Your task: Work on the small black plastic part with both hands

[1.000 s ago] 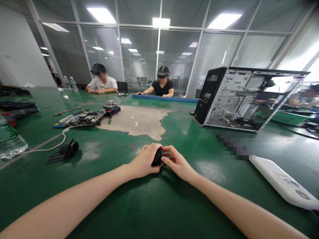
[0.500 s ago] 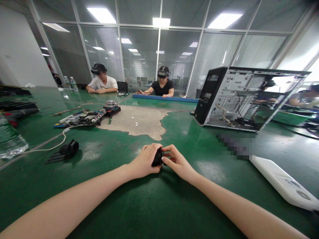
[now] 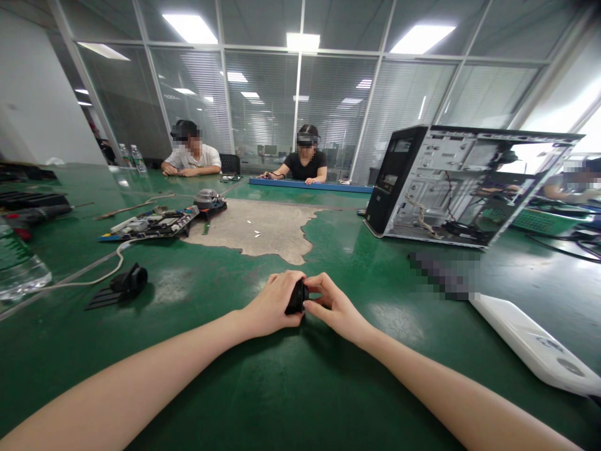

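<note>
Low in the middle of the view, a small black block-like object (image 3: 295,299) is gripped between my hands, partly hidden by the fingers; its exact kind cannot be made out. My left hand (image 3: 272,304) is closed around its left side, thumb below and fingers over the top. From the right, my right hand (image 3: 335,307) pinches its edge with thumb and fingertips. Away to the left lies a black plastic piece (image 3: 130,282) with a round opening and a flat slotted end.
A circuit board (image 3: 153,222) with a cooler (image 3: 210,199) sits at mid-left, a pale cable (image 3: 119,254) nearby. An open computer case (image 3: 394,181) stands at right, behind a white power bank-like slab (image 3: 530,341). A plastic bottle (image 3: 21,266) is far left. Two people sit opposite.
My right thumb and fingers have shifted very slightly against the black object's right edge. Everything else on the table stays where it was.
</note>
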`<state>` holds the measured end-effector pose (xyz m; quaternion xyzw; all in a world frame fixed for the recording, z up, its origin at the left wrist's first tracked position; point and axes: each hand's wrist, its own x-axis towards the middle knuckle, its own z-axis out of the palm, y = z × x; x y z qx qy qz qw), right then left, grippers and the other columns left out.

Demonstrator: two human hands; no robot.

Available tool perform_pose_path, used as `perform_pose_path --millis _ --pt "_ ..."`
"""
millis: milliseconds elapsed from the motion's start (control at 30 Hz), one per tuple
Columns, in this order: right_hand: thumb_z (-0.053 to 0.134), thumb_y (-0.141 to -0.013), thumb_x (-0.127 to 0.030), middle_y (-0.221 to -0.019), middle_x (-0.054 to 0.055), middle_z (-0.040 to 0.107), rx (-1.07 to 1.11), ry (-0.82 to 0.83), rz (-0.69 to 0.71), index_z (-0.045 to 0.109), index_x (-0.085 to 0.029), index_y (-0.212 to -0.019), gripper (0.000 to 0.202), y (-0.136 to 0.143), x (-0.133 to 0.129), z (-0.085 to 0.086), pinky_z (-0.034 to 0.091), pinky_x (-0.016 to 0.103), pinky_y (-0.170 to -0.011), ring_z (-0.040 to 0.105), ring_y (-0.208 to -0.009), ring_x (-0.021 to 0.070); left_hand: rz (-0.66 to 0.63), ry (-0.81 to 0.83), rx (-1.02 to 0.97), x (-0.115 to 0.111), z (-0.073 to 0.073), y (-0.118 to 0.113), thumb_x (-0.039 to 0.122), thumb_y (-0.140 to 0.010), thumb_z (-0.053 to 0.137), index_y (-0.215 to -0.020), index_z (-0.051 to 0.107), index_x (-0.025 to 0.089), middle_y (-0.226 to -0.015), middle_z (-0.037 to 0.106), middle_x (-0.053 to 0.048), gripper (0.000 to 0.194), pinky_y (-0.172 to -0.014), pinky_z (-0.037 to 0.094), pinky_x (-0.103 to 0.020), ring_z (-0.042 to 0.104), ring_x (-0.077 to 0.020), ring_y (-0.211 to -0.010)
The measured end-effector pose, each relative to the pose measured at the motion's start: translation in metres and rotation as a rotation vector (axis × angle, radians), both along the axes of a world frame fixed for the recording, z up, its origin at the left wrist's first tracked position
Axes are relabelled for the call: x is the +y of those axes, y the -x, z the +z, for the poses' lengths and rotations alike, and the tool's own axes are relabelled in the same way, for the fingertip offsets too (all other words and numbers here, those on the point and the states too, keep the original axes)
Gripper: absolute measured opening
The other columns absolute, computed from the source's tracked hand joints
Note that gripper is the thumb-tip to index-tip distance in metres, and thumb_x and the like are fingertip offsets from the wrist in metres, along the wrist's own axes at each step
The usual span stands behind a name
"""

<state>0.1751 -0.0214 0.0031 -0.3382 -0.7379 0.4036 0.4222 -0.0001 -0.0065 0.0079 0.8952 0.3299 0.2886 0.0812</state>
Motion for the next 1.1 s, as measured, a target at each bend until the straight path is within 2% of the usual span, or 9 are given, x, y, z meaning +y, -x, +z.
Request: perform_pose_path --millis 200,433,667,833,1100 --pt "0.051 -0.081 -0.027 -0.097 0.002 0.052 0.004 0.030 -0.024 0.046 -0.023 -0.097 0.018 -0.0003 0.0008 -0.0026 0.049 0.030 -0.077 0.055 -0.094 0.0153 0.009 -0.003 -0.006 0.0010 -0.0018 0.0001 0.020 -0.064 0.059 -0.113 0.032 0.022 -0.109 0.048 -0.006 0.057 -0.088 0.033 -0.040 0.047 -0.0236 -0.102" --pt "0.052 -0.080 -0.027 -0.108 0.006 0.051 -0.012 0.061 -0.037 0.041 -0.022 -0.111 0.032 -0.0003 0.0016 -0.0049 0.049 0.032 -0.079 0.055 -0.094 0.0154 0.000 -0.003 -0.004 0.0012 -0.0015 0.0001 0.020 -0.064 0.059 -0.115 0.030 0.021 -0.109 0.049 -0.006 0.058 -0.088 0.033 -0.039 0.046 -0.0230 -0.103" --pt "0.056 -0.078 -0.027 -0.099 0.004 0.053 -0.018 0.035 -0.019 0.046 -0.022 -0.099 0.024 -0.0007 0.0000 -0.0023 0.050 0.030 -0.073 0.055 -0.095 0.0169 0.006 0.004 -0.008 0.0002 -0.0009 -0.0005 0.019 -0.064 0.059 -0.112 0.032 0.022 -0.108 0.049 -0.005 0.056 -0.088 0.033 -0.039 0.048 -0.0229 -0.101" --pt "0.051 -0.081 -0.030 -0.097 0.003 0.053 0.009 0.032 -0.042 0.049 -0.022 -0.095 0.016 0.0005 0.0004 0.0012 0.049 0.028 -0.073 0.055 -0.094 0.0160 0.009 -0.005 -0.012 0.0003 -0.0017 -0.0003 0.020 -0.065 0.059 -0.113 0.031 0.022 -0.110 0.049 -0.006 0.055 -0.089 0.033 -0.039 0.047 -0.0235 -0.103" --pt "0.051 -0.081 -0.028 -0.104 0.004 0.052 -0.005 0.044 -0.063 0.046 -0.023 -0.103 0.023 0.0006 0.0009 -0.0015 0.049 0.031 -0.076 0.055 -0.094 0.0158 0.005 -0.005 -0.002 0.0016 -0.0021 0.0000 0.022 -0.066 0.060 -0.115 0.031 0.021 -0.109 0.049 -0.007 0.057 -0.088 0.034 -0.039 0.047 -0.0235 -0.102"
